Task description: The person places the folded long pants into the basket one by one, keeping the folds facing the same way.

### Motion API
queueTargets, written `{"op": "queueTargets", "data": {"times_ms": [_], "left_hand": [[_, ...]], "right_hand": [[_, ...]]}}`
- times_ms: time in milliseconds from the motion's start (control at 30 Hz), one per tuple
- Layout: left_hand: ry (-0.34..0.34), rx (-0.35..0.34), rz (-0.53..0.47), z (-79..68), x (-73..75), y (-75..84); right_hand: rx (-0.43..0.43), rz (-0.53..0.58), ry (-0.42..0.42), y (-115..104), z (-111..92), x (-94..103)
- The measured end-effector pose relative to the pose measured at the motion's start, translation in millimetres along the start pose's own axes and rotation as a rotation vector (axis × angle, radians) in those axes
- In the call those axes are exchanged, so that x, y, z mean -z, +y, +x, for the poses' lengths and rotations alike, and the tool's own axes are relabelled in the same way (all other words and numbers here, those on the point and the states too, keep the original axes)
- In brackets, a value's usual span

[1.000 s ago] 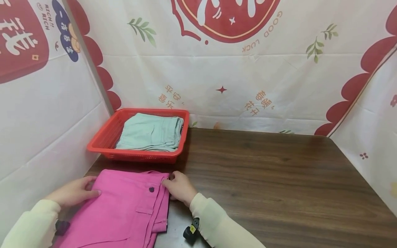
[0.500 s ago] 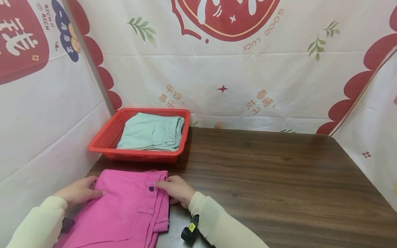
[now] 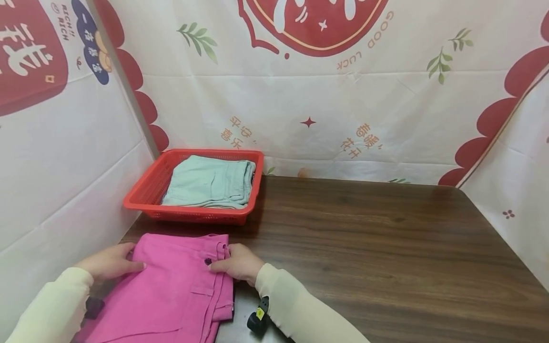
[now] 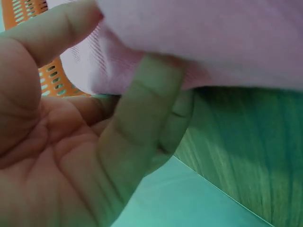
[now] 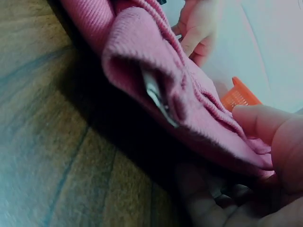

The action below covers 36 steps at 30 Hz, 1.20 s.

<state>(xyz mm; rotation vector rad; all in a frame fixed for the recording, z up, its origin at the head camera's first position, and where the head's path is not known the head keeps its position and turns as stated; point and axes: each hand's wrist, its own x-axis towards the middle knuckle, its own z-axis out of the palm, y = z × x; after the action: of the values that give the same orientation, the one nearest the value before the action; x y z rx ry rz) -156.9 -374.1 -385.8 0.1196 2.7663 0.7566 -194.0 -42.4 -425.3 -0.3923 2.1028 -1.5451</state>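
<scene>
A pair of folded bright pink trousers (image 3: 167,290) with a dark button (image 3: 208,261) lies at the front left of the table in the head view. My left hand (image 3: 109,262) holds its left side; in the left wrist view that hand's thumb lies against the pink cloth (image 4: 222,42) and its fingers reach underneath. On the right, my right hand (image 3: 241,264) grips the waistband edge, thumb on top close to the button. From the right wrist view, its fingers (image 5: 199,194) are below the layered pink fabric (image 5: 142,56), in dark shadow.
Just behind the trousers stands a red plastic basket (image 3: 193,216) with folded pale green trousers (image 3: 206,183) in it. A printed white cloth (image 3: 274,95) hangs around the brown wooden table (image 3: 364,247) at the back and sides.
My right hand has slid its thumb leftward over the waistband, down to the button, and the upper right corner has drawn in slightly. My left hand has shifted a little to the right.
</scene>
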Motion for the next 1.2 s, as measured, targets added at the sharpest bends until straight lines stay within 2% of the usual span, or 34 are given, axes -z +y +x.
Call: {"op": "queueTargets", "data": {"times_ms": [67,267,433,600,867,967,1200], "left_hand": [[-0.032,-0.006,-0.049,-0.9,3.2,-2.7],[-0.159,0.037,-0.319,-0.6,9.5,-11.7],[-0.216,0.069,-0.431,1.1,12.4,-15.3],[-0.228,0.104,-0.454,0.6,13.9,-19.1],[-0.221,0.081,-0.454,2.4,7.4,-20.3],[-0.237,0.105,-0.476,4.4,5.5,-19.8],[-0.274,0.171,-0.501,10.5,5.6,-21.3]], "right_hand": [[0.0,0.011,-0.003,0.6,0.5,-1.0],[-0.013,0.051,-0.002,2.0,1.2,-1.3],[-0.054,0.155,-0.007,2.2,1.6,0.9],[-0.085,0.242,-0.028,1.9,1.5,1.9],[-0.083,0.198,-0.069,-0.7,-0.6,3.1],[-0.064,0.179,-0.08,-1.2,-1.7,3.0],[-0.057,0.16,-0.044,0.2,-3.9,4.0]]}}
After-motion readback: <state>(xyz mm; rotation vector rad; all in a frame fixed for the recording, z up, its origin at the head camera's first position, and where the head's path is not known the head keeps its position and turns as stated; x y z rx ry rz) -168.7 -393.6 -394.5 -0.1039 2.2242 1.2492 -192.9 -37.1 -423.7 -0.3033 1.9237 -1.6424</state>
